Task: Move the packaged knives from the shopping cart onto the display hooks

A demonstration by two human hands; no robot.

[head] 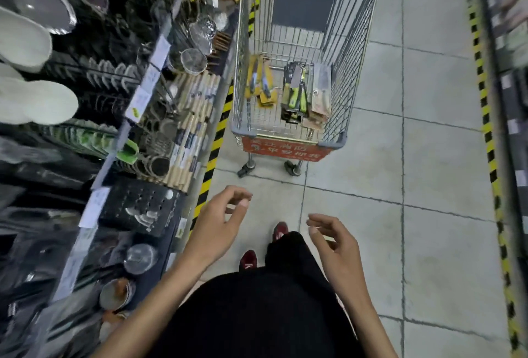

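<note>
Hands [218, 223] [335, 246] loose — bare floor [371, 180] before cart [334, 143].

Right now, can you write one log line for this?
left hand: empty, open | right hand: empty, open | packaged knives: in shopping cart | step: none picked up yet

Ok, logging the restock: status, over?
Left hand, right hand open, empty. Packaged knives lying in shopping cart ahead. Bare floor between, nothing blocking.
</note>
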